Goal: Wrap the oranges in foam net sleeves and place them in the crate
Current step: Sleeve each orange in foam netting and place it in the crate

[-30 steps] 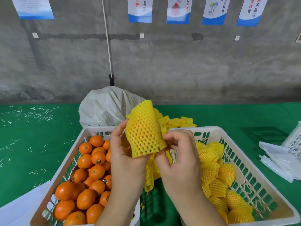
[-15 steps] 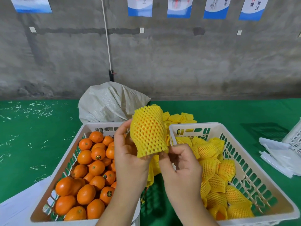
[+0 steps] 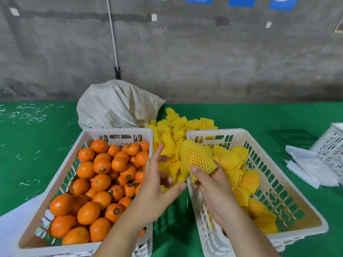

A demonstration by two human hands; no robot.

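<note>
Now that our left hand [image 3: 156, 184] has let go and hangs slack, our right hand [image 3: 211, 184] alone grips the sleeved orange [image 3: 197, 156] over the crate [image 3: 297, 184] at three o'clock, ready to drop in.

Free room: bare green cloth counter [image 3: 37, 145] far left & betw. crates. Obstacles: white slatted plastic crate of bare oranges [image 3: 118, 133] left; white slatted plastic crate of netted oranges [image 3: 306, 206] right; loose yellow foam net sleeves [image 3: 174, 127] & beige woven sack [image 3: 115, 106] behind.
</note>
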